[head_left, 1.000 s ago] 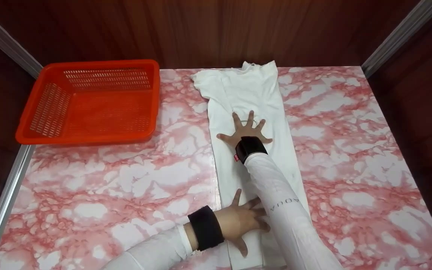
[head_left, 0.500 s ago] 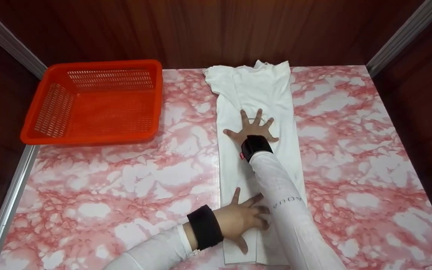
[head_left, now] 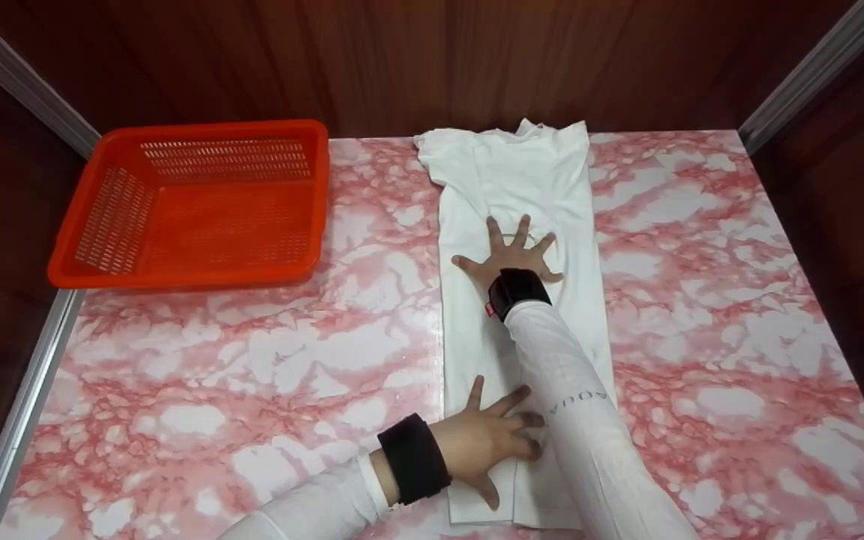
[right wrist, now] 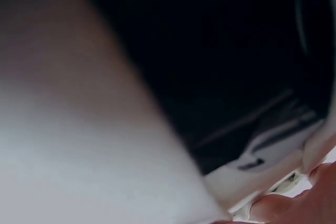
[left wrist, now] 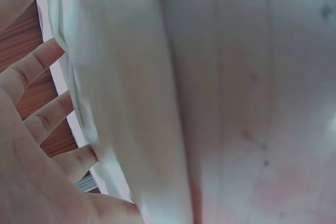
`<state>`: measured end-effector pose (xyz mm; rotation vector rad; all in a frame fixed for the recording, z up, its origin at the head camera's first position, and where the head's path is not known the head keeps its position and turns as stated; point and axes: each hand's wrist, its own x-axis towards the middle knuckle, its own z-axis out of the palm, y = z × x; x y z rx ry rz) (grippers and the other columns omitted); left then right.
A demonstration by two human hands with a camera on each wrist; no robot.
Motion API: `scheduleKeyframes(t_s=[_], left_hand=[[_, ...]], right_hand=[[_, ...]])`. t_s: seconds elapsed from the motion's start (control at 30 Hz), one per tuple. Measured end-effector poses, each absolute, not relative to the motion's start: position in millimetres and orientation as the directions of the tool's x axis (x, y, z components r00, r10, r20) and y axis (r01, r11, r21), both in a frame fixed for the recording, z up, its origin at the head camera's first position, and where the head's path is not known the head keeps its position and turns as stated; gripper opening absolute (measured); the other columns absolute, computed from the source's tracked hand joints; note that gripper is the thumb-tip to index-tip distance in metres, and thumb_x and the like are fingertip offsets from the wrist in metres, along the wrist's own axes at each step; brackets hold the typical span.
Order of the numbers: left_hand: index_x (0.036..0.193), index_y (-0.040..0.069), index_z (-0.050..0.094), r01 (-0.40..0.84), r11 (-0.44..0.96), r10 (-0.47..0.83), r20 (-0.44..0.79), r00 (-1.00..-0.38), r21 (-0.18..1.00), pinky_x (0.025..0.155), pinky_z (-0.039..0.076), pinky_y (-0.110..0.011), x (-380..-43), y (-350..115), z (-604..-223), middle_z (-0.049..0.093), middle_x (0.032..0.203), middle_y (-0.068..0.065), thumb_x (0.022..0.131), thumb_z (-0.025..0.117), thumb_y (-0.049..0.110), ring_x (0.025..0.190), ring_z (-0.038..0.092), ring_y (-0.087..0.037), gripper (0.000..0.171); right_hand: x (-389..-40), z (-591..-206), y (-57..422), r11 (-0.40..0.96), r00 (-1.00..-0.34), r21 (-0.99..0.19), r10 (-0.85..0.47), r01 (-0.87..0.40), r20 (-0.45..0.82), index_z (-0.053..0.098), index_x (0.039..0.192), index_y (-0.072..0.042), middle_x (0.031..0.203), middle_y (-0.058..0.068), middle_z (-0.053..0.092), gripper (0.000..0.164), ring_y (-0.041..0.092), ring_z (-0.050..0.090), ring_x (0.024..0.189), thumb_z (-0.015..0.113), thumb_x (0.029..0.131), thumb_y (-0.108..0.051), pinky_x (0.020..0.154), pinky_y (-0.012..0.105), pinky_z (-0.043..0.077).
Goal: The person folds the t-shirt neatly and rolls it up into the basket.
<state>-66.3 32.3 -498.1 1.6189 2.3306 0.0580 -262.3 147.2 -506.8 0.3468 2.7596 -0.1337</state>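
Observation:
A white short-sleeved shirt (head_left: 522, 184), folded into a long narrow strip, lies lengthwise on the table. My right hand (head_left: 513, 259) rests on its middle with fingers spread wide. Closer to me, my left hand (head_left: 481, 444) lies with spread fingers on the lower part of the shirt, beside the right forearm. In the left wrist view the fingers of the left hand (left wrist: 47, 171) reach against the white cloth (left wrist: 126, 98). The right wrist view is mostly dark and blurred, with part of the right hand (right wrist: 299, 205) at its lower corner.
A red-orange plastic basket (head_left: 57, 255) with slotted walls and nothing in it stands at the back left. The pink-and-white marbled table (head_left: 312, 352) is bounded by dark wood panels (head_left: 402, 60) at the back and sides. Black bands are around both wrists.
The shirt's far end has swung slightly to the right and its near end to the left, so it lies straighter. Both hands stay spread on it. The head view has also shifted slightly.

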Motion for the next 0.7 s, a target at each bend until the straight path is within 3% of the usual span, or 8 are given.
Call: scheduleKeyframes(t_s=[0.4,0.7], left_hand=[[0.119,0.044,0.046,0.91,0.379,0.918,-0.196,-0.346,0.167,0.089,0.02,-0.07,-55,35,-498,0.019,0.145,0.011,0.048,0.073,0.063,0.136,0.002,-0.029,0.078],[0.123,0.036,0.046,0.861,0.427,0.901,-0.211,-0.379,0.276,0.09,0.02,-0.07,-39,29,-498,0.019,0.146,0.01,0.055,0.078,0.048,0.137,0.007,-0.027,0.077]], right_hand=[[-259,-508,154,0.973,-0.922,-0.05,0.197,0.226,-0.334,-0.014,0.136,-0.046,0.147,0.009,-0.02,0.095,0.057,-0.013,0.124,0.021,0.058,-0.09,0.071,0.078,0.024],[-249,-508,162,0.986,-0.953,-0.104,0.095,0.13,-0.287,-0.013,0.133,-0.051,0.143,-0.002,-0.031,0.087,0.053,-0.006,0.128,0.024,0.063,-0.086,0.074,0.076,0.025]])
